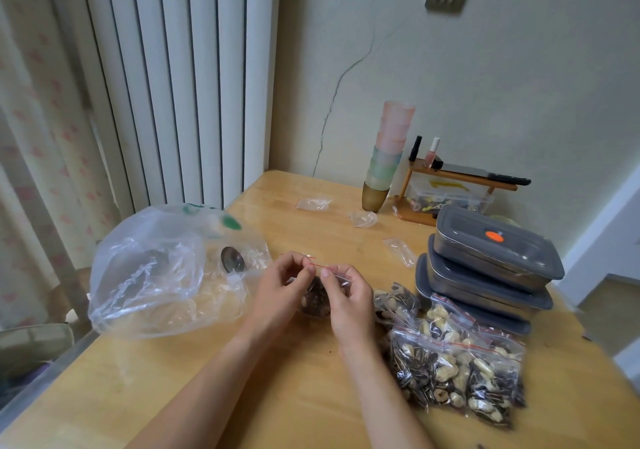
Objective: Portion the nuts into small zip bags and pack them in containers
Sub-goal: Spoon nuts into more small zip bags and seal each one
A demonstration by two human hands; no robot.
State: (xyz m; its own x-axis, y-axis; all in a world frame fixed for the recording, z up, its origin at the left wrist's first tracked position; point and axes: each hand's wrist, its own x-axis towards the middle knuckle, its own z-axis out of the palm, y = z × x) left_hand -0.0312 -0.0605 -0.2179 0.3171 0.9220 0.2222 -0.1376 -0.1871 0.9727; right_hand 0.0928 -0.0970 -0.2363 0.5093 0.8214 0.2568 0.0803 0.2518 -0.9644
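Here, the left hand [282, 284] and the right hand [346, 293] meet over the middle of the wooden table [311, 396], both pinching the red-striped top edge of a small zip bag [317, 301] between thumb and fingertips. The bag hangs between the two hands, its lower part filled with dark nuts and resting on or just above the tabletop; which cannot be told.

Just right of the right hand lie several filled zip bags [453, 365] of peanuts and striped seeds, heaped against one another near the table's right edge. Behind them stands a stack of three grey lidded containers [491, 268], the top lid bearing an orange spot.

Left of the hands sits a large clear plastic bag [156, 272], crumpled and open, with a metal spoon [232, 259] showing through its right side.

Farther back, empty small zip bags [313, 203] lie scattered apart on the table. Near the wall stand a tilted stack of pastel cups [386, 158] and a small wooden shelf [460, 178] carrying little bottles, with a clear box beneath it.
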